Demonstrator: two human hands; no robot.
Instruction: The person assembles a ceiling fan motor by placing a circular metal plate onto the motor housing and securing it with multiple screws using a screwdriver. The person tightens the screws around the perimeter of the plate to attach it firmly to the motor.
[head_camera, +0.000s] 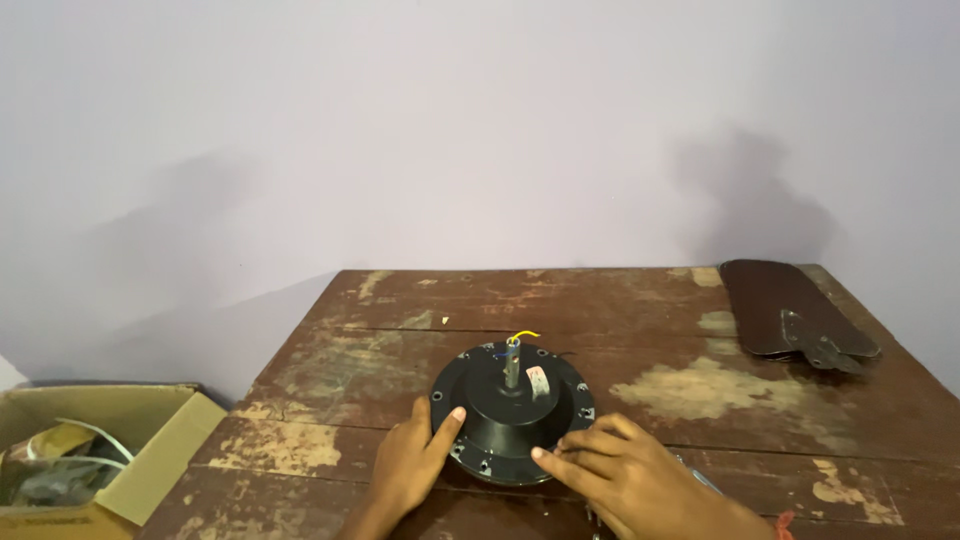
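Note:
A round black fan motor housing (512, 410) lies flat on a worn wooden table (560, 300), with a short metal shaft and yellow wires standing up from its middle. My left hand (412, 462) rests against the housing's left rim, thumb on its top edge. My right hand (625, 472) lies at the housing's lower right rim, fingertips touching the edge. Neither hand holds anything apart from this contact.
Dark brown fan blades (790, 310) are stacked at the table's far right corner. An open cardboard box (120, 440) with cables and odd bits stands on the floor to the left. A pale wall rises behind the table. A metal part peeks out under my right hand.

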